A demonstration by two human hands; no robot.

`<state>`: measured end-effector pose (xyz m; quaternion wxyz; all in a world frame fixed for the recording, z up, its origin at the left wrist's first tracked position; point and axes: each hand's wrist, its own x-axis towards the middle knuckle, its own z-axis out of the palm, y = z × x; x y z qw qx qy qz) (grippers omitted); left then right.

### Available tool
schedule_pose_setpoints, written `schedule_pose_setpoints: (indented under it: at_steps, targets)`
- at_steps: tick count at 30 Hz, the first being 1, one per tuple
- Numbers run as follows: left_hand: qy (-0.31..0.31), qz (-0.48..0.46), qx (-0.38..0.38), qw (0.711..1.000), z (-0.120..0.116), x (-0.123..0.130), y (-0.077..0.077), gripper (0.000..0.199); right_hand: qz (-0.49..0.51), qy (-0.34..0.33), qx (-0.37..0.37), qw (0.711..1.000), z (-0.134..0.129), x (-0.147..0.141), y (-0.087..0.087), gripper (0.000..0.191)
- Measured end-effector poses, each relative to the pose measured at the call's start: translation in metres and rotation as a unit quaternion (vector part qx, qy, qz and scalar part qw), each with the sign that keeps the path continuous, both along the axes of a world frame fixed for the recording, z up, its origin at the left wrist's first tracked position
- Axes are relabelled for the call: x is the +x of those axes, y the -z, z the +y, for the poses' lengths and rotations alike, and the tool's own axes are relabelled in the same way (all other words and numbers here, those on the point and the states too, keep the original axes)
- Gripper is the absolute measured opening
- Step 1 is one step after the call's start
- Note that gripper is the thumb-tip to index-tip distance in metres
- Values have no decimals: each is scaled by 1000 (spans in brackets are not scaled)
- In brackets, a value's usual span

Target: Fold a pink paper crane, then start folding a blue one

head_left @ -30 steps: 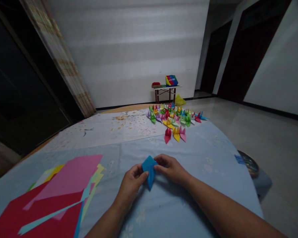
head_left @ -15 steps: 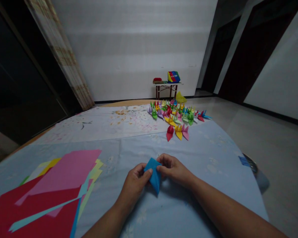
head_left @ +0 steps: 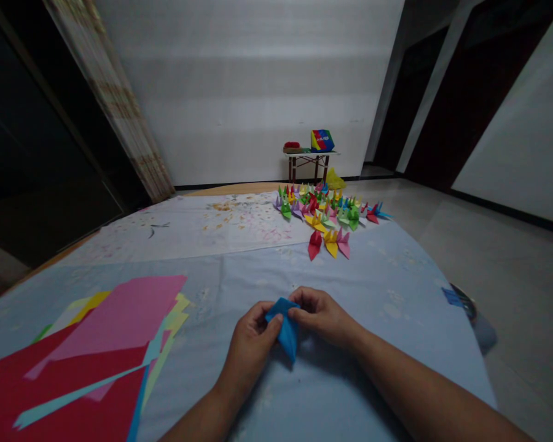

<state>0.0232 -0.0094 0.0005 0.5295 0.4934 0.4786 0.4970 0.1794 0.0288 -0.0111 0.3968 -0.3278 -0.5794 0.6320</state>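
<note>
A piece of blue folded paper (head_left: pixel 287 334), kite-shaped with its long point toward me, is held between both hands just above the cloth. My left hand (head_left: pixel 253 334) pinches its left corner, the thumb lying on the front face. On the other side my right hand (head_left: pixel 322 316) grips the upper right edge between thumb and fingers. The fingertips behind the paper are hidden. Farther back on the table, several folded paper cranes (head_left: pixel 314 245) in red, yellow, pink, green and other colours stand in a cluster.
Loose sheets of coloured paper (head_left: pixel 115 319) lie stacked at the left, with a thin pale-blue strip (head_left: pixel 83 393) on top. Pale flowered cloth (head_left: pixel 203 368) covers the round table. Beyond it stands a small table (head_left: pixel 309 155) bearing a colourful box (head_left: pixel 321 141).
The blue paper's top edge has tipped and looks flatter and lower. Both hands keep their pinch, with only slight finger movement. The whole view has shifted a little.
</note>
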Motion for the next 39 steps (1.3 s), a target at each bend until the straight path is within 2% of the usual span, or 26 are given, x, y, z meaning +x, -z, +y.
schedule_pose_setpoints:
  at_steps: [6, 12, 21, 26, 33, 39]
  targets:
    - [-21, -3, -6, 1000, -1, 1, -3, 22, 14, -11, -14, 1000, 1, 0, 2, 33]
    - [-11, -12, -22, 1000, -2, 2, -3, 23, 10, -9, -8, 1000, -1, -1, 2, 35]
    - [-61, -2, 0, 998, -4, 5, -9, 20, 22, -8, -11, 1000, -3, -2, -2, 32]
    - [-54, -27, -17, 998, -7, 6, -10, 19, 35, -13, -16, 999, -1, 0, -1, 27]
    - [-34, -82, -44, 995, -5, 4, -2, 18, 51, -3, -46, 998, -4, -1, -10, 26]
    - [-21, -87, -41, 995, -7, 3, 0, 14, 62, -4, -55, 997, -5, -2, -10, 25]
